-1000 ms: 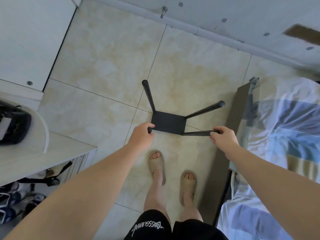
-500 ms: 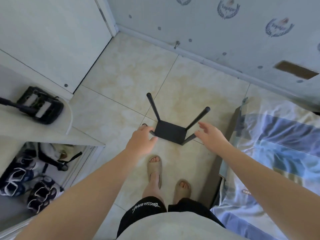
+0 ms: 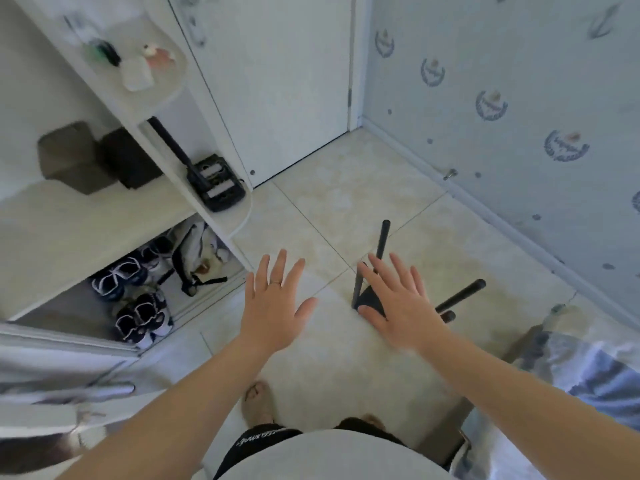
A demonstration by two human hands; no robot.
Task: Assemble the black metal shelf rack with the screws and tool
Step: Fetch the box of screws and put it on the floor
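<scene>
- The black rack [image 3: 367, 298] shows only partly: our right hand [image 3: 403, 306] covers most of its plate; we cannot tell if they touch.
- It sits on the tiled floor [image 3: 346, 202] beside the bed [image 3: 588, 368], plate down, legs pointing up, two leaning right.
- Our left hand [image 3: 277, 306] hangs well left of it; both hands' fingers straight, spread, holding nothing.
- A white shelf unit [image 3: 104, 216] stands left, shoes [image 3: 138, 306] beneath.

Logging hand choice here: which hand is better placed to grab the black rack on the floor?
Right, probably. The right hand hangs open over the rack; the left hand is open over bare floor, off to its side.
</scene>
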